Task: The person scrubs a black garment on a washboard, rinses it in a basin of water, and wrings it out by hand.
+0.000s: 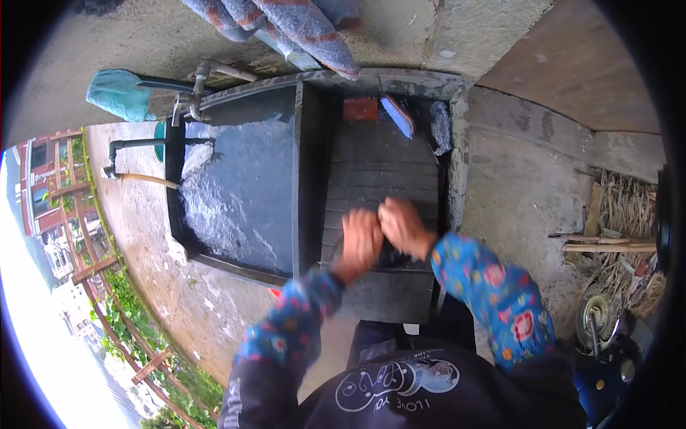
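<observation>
In the head view, curled fingers on left hand (361,234) and right hand (402,224), close together over the ridged washboard (382,179); cannot tell whether clamped on the dark item (391,253) just below. Could slip off if pushed too hard.

Opens at left onto glaring white sky (32,307), beyond a wooden lattice (94,270), green vines (132,318) and a reddish building (37,175). Has a worn concrete floor (143,204), a rough grey wall (396,39) along the top, a smoother brown surface (586,71) upper right.
</observation>
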Motion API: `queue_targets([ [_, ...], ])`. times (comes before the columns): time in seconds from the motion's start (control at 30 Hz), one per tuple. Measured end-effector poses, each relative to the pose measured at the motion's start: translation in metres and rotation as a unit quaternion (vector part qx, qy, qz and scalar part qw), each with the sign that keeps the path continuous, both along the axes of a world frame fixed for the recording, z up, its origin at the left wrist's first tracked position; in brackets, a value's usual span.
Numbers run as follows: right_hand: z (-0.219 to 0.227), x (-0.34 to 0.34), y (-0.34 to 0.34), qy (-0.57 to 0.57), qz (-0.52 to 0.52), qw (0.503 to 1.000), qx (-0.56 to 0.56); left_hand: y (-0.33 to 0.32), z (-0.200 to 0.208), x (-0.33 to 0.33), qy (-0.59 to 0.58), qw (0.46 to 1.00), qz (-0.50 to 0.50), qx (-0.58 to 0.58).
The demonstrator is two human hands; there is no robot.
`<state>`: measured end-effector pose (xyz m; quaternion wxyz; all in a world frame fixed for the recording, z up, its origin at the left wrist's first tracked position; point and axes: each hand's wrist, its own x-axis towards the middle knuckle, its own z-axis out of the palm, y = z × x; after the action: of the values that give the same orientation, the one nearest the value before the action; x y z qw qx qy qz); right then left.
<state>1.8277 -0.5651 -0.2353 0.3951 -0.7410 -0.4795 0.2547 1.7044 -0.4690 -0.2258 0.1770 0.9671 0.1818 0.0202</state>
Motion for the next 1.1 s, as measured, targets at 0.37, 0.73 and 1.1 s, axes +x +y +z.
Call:
queue_targets([
  [0.37,0.068,-0.018,-0.044,-0.052,-0.034,0.992,0.11,-0.043,0.073,-0.021,-0.009,0.99,0.114,-0.08],
  [0.73,-0.015,0.026,0.029,-0.222,-0.044,0.972,-0.065,0.023,0.004,0.036,0.106,0.991,0.067,0.051],
  [1.1,-0.02,0.02,0.004,-0.009,-0.025,0.997,-0.076,0.017,0.006,0.025,0.018,0.99,-0.133,-0.036],
])
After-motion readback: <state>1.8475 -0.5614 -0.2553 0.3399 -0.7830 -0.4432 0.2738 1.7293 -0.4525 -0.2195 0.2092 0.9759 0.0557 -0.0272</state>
